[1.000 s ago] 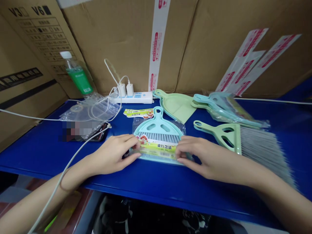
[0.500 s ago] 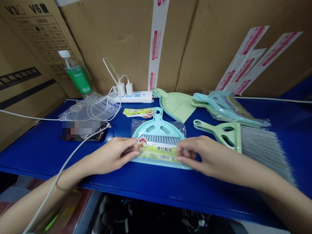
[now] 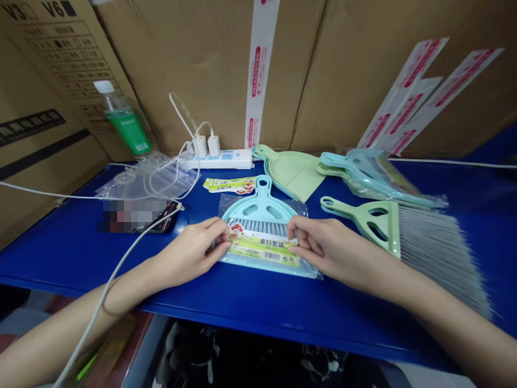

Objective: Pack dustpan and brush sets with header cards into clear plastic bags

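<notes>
A light-blue dustpan and brush set [image 3: 262, 207] lies in a clear plastic bag [image 3: 313, 269] in front of me, its looped handle pointing away. Across the grey bristles sits a yellow-green printed label [image 3: 262, 249] with a red mushroom cartoon. My left hand [image 3: 204, 245] pinches the bag at the label's left edge, thumb and fingertips together. On the other side, my right hand [image 3: 321, 242] is closed in a similar pinch on the bag beside the label's right end, its lower fingers curled in.
Several loose labels [image 3: 230, 185] lie behind the set. Green dustpans [image 3: 294, 168], a bagged blue set [image 3: 375, 175] and a green brush [image 3: 367, 218] are to the right. A power strip [image 3: 238, 159], white cable, empty bags [image 3: 141, 180] and a bottle [image 3: 127, 126] stand left and behind.
My right hand has shifted slightly left and up along the label. The label now shows more of its lower right part and looks flatter. My left hand has barely moved.
</notes>
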The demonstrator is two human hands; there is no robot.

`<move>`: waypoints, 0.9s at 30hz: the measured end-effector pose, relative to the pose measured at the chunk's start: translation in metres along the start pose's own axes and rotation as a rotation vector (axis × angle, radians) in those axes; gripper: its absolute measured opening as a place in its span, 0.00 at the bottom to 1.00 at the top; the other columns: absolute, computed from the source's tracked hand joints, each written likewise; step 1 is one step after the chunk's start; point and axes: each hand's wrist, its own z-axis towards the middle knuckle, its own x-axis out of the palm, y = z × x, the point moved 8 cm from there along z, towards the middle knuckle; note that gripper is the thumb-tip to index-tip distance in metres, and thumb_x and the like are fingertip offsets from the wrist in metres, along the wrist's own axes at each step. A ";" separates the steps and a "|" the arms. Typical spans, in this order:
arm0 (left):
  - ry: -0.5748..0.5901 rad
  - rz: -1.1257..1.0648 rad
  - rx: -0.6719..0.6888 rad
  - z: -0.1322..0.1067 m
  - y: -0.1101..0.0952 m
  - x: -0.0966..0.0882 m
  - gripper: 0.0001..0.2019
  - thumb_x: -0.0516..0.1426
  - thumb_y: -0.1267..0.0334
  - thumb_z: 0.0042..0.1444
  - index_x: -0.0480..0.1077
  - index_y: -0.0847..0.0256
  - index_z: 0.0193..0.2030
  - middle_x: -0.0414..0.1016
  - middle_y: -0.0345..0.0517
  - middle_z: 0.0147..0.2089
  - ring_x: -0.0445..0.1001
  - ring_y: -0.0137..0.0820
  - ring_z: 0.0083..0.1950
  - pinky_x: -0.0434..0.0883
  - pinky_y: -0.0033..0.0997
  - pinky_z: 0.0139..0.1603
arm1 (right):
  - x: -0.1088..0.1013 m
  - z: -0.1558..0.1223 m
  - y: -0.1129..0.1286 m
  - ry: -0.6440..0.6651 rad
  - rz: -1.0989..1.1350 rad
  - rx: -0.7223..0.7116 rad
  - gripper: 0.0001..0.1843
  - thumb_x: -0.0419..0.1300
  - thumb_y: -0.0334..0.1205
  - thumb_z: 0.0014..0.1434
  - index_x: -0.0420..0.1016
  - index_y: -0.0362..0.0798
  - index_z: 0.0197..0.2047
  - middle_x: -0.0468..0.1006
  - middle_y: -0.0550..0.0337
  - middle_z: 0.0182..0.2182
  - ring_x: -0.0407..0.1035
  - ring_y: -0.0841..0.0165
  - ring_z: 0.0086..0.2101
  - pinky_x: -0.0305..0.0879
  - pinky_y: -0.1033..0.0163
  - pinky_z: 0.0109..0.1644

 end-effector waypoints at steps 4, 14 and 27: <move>-0.027 0.004 -0.010 -0.001 0.003 0.002 0.04 0.50 0.72 0.59 0.62 0.59 0.38 0.66 0.34 0.29 0.62 0.22 0.22 0.61 0.23 0.25 | 0.002 -0.001 0.002 0.005 -0.028 -0.027 0.05 0.51 0.30 0.58 0.60 0.50 0.35 0.60 0.73 0.17 0.55 0.74 0.17 0.51 0.66 0.24; -0.157 0.301 0.130 -0.004 -0.009 -0.011 0.10 0.49 0.76 0.58 0.69 0.60 0.39 0.69 0.43 0.38 0.68 0.29 0.34 0.64 0.26 0.32 | 0.002 -0.002 0.005 0.029 -0.106 -0.030 0.08 0.48 0.29 0.56 0.63 0.49 0.37 0.57 0.73 0.16 0.54 0.73 0.17 0.50 0.66 0.23; 0.026 0.452 0.358 -0.004 -0.019 0.015 0.27 0.47 0.82 0.58 0.66 0.53 0.60 0.70 0.46 0.43 0.66 0.34 0.43 0.61 0.33 0.42 | -0.011 -0.004 0.016 -0.073 -0.304 -0.148 0.13 0.50 0.27 0.58 0.73 0.46 0.42 0.74 0.61 0.24 0.68 0.67 0.26 0.59 0.64 0.29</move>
